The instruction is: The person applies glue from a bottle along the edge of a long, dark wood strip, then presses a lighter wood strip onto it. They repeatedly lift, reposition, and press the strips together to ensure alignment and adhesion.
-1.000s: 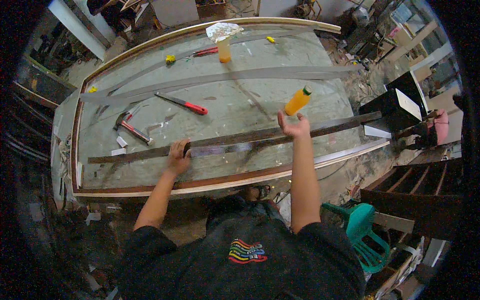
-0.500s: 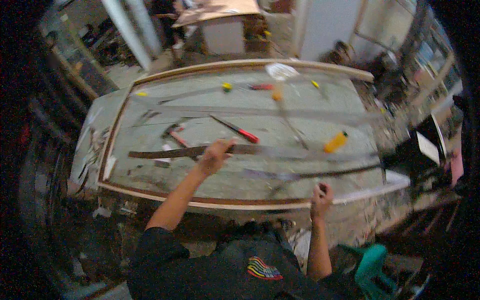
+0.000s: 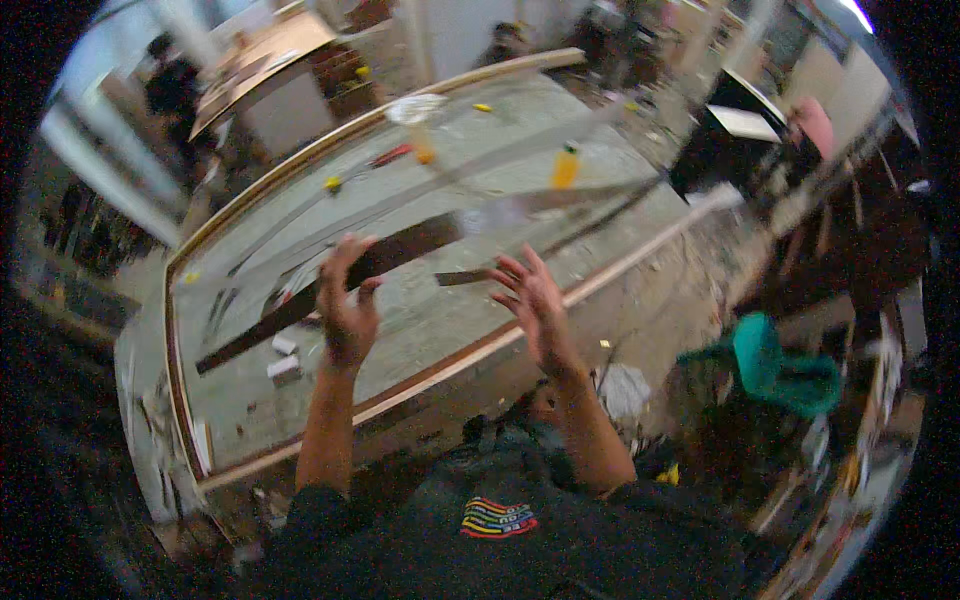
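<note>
A long dark flat strip [image 3: 410, 243] runs slantwise over the pale green tabletop [image 3: 400, 345], its right part smeared pale by blur. My left hand [image 3: 348, 315] is raised over this strip, fingers curved and thumb apart, hiding a piece of it. Whether the palm touches the strip I cannot tell. To the right, my right hand [image 3: 538, 310] is held up with fingers spread and nothing in them. Its fingertips are beside the end of a second, thinner dark strip [image 3: 462, 278].
A wooden edging [image 3: 420, 393] borders the table. On top lie a yellow bottle [image 3: 566, 167], a red-handled tool [image 3: 390, 155], a yellow tape measure [image 3: 332, 184] and white pieces [image 3: 284, 367]. A green plastic chair [image 3: 765, 360] stands at right; a person [image 3: 172, 85] is far left.
The view has turned, so the table slants now. My right hand has risen from the near edge and its fingers have spread. My left hand, earlier at the dark strip, has opened.
</note>
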Tool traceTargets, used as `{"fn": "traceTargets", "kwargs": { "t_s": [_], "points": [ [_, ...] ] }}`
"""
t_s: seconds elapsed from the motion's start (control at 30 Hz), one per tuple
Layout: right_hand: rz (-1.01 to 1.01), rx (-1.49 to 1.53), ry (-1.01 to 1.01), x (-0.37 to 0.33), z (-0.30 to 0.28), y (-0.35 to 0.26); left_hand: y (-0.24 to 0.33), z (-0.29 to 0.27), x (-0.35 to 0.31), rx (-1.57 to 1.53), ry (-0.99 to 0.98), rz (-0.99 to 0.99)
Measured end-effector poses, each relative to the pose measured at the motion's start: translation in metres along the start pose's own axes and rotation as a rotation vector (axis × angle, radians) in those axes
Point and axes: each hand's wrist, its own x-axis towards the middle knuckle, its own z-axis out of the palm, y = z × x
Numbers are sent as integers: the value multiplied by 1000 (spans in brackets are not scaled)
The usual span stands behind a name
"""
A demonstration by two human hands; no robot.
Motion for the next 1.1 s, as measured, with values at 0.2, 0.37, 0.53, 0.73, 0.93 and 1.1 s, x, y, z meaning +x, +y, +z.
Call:
{"fn": "traceTargets", "kwargs": {
  "t_s": [0.2,0.37,0.53,0.73,0.93,1.1],
  "points": [
    [-207,74,-93,14,54,-61,54,-18,10,-71,138,-23],
    [-341,115,-137,4,64,-128,89,-25,21,-141,151,-9],
    [-436,141,-220,35,63,-215,141,-6,49,-157,283,47],
    [-769,159,-377,69,7,-312,213,29,107,173,166,156],
    [-729,309,-361,50,-155,-423,300,92,134,284,-117,146],
    [-729,364,-137,54,-291,-456,358,128,152,155,-32,-74]
  ]
}}
